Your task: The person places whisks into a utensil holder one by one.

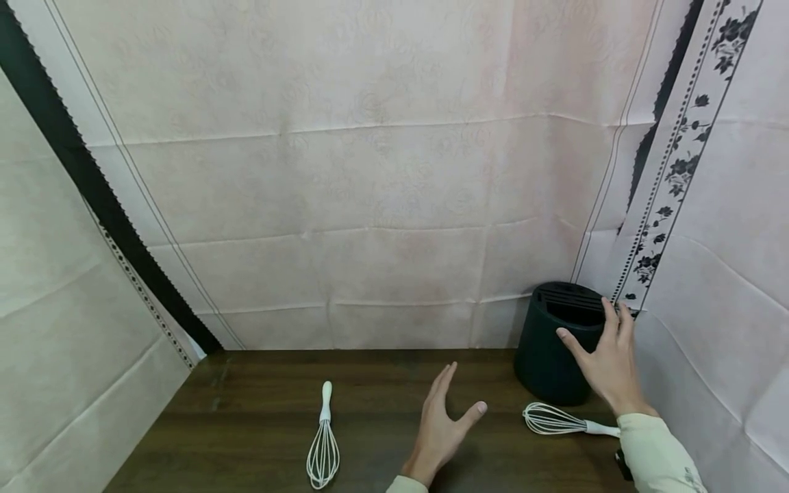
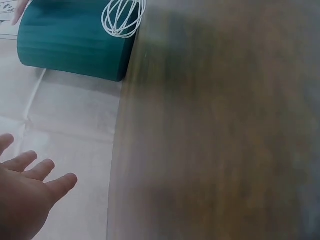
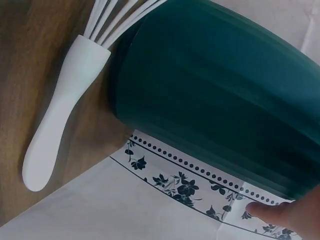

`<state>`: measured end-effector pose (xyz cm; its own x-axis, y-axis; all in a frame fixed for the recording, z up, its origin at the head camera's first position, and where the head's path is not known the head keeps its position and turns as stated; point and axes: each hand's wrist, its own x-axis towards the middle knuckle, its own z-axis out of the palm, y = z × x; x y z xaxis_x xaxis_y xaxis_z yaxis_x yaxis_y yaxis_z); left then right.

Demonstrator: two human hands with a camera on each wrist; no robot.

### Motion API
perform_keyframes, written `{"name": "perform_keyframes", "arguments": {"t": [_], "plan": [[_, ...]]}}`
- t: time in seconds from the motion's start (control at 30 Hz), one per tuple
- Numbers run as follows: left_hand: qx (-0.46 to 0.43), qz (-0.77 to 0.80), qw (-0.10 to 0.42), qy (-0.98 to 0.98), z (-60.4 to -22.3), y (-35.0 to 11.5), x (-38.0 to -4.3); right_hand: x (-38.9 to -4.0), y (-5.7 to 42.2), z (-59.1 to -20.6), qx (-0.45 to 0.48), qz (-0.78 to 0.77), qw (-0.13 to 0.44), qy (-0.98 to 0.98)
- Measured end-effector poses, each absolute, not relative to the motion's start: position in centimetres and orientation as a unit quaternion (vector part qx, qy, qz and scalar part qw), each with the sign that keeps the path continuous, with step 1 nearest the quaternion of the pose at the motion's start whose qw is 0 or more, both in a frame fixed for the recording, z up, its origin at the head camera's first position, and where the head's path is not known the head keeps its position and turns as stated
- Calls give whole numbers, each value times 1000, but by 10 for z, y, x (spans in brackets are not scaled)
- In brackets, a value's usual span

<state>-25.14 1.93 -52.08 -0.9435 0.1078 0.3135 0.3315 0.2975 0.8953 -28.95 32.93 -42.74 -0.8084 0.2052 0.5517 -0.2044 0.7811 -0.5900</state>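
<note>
- My left hand (image 1: 440,428) hangs over the brown wooden table (image 1: 259,431), fingers and thumb spread, grasping nothing.
- At nine o'clock from it lies one white whisk (image 1: 323,445), handle to twelve, wire loops to six.
- At three o'clock from that hand lies a second whisk (image 1: 594,427), wires to nine, handle to three, just on the near side of the dark green container (image 1: 539,363).
- My right hand (image 1: 613,366) is at the container's three o'clock, fingers loosely extended and released; whether they touch its rim I cannot tell.
- The container stands upright on the table, at two o'clock from my left hand, its opening upward.
- Farther off, at twelve, hangs pale cloth (image 1: 370,192); a dark floral border (image 1: 681,171) rises toward one o'clock from the container.
</note>
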Motion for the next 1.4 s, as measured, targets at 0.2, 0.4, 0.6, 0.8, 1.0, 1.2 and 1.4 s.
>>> {"name": "perform_keyframes", "arguments": {"t": [0.2,0.4,0.6,0.8,1.0,1.2,1.4], "plan": [[-132,-581,85,-799,-523,24,-258,-304,334,-420,11,335,271,-902],[-130,-586,76,-796,-526,29,-257,-313,344,-419,14,345,259,-902],[-123,-602,64,-786,-532,40,-255,-314,364,-417,13,356,233,-905],[-134,-608,58,-781,-530,45,-256,-319,370,-416,33,363,197,-910],[-152,-611,60,-775,-525,52,-262,-323,370,-413,42,342,196,-918],[-171,-613,59,-769,-521,60,-269,-319,367,-414,53,333,203,-919],[-178,-612,47,-769,-515,70,-278,-314,360,-416,60,338,202,-917]]}}
